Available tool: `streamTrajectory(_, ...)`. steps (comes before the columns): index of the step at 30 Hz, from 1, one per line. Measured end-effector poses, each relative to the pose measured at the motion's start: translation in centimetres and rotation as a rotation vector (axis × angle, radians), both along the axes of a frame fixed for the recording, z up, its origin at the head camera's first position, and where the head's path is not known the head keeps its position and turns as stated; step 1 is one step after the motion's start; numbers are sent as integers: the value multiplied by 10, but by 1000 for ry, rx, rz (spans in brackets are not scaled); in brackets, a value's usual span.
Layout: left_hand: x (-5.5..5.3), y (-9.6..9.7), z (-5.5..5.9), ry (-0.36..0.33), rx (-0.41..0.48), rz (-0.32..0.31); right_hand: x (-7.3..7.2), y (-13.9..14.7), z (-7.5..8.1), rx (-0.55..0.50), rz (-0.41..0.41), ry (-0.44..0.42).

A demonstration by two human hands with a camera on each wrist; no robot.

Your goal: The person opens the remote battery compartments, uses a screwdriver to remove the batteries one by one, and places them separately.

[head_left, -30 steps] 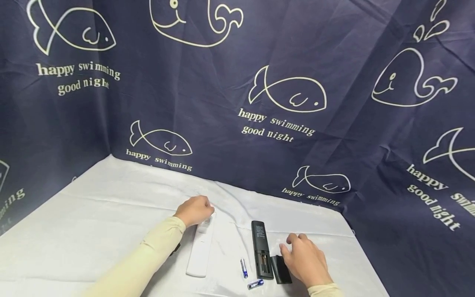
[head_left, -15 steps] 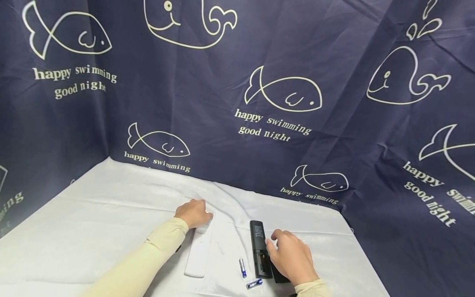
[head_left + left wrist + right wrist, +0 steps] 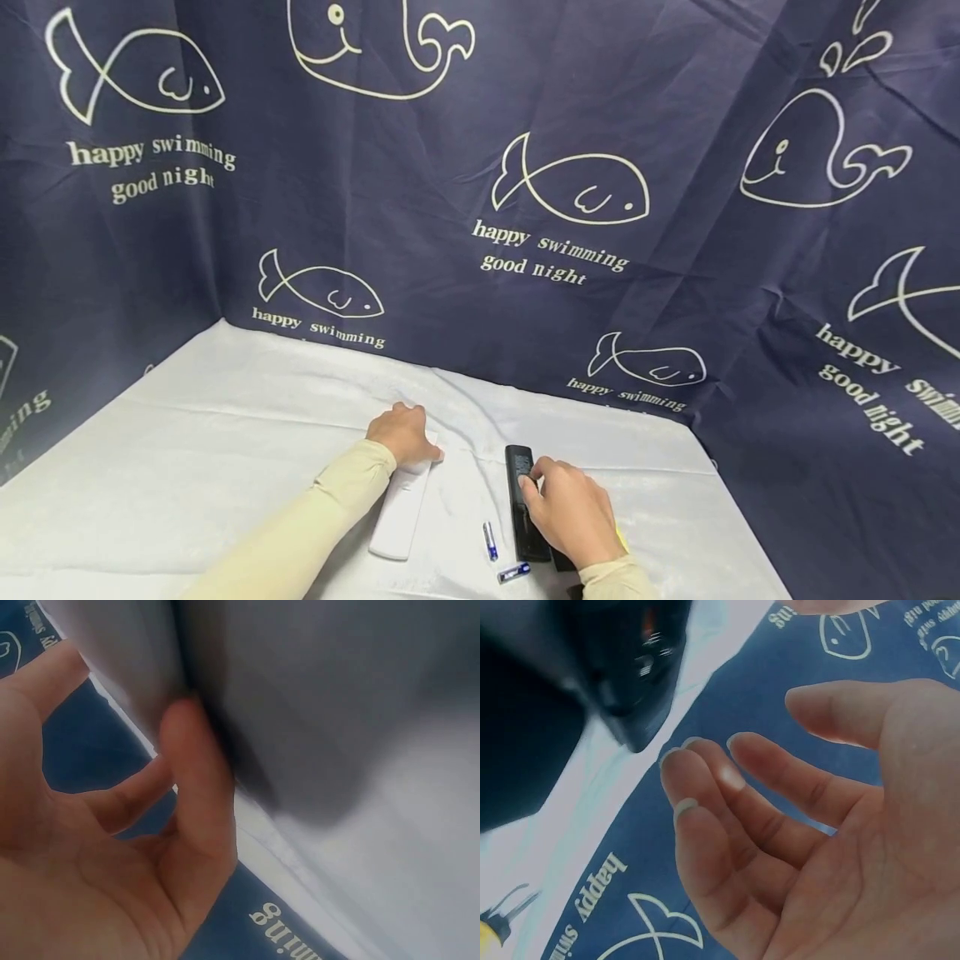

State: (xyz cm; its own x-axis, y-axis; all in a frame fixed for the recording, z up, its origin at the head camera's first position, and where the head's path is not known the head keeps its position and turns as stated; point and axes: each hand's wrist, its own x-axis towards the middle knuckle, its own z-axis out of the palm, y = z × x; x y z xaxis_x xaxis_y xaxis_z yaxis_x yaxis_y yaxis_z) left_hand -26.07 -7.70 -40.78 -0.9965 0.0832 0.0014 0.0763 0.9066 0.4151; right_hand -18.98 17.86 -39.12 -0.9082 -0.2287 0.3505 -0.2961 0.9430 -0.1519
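Note:
In the head view a white remote control (image 3: 399, 515) lies face down at the centre left. My left hand (image 3: 402, 435) holds it by the far end, with thumb and fingers at its opposite sides; the palm covers that end. Right of it lies a black remote control (image 3: 519, 487), its battery compartment uncovered and largely behind my right hand (image 3: 576, 510). The right hand hovers over its right side, fingers loosely bent with nothing between them in the right wrist view. Two blue and silver batteries, one lengthwise (image 3: 490, 542) and one crosswise (image 3: 513, 573), lie between the remotes.
The black battery cover (image 3: 562, 561) sits beside the black remote, mostly under the right hand. A small yellow thing with metal prongs (image 3: 491, 937) shows in the right wrist view. White cloth (image 3: 225, 467) covers the table; dark blue printed curtains (image 3: 420, 208) hang behind.
My right hand has moved left, from beside the battery cover to over the black remote. The left hand has shifted slightly nearer and right, and now grips round the white remote's far end.

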Motion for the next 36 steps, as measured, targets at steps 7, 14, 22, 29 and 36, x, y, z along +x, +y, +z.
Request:
streamTrajectory(7,3,1,2,6,30,-4,-2,-12,-1,-17,18,-62)
streamTrajectory(14,-1,-1,-2,32,38,5,0,-21,-6,-41,30,-76)
streamTrajectory(22,1,2,11,56,69,-1,4,-23,-10,-47,39,-46)
streamTrajectory(29,4,15,12,89,42,-36,10,-26,-11,-62,85,50)
streamTrajectory(36,10,26,16,191,-26,-50,13,-38,-12,-74,195,126)
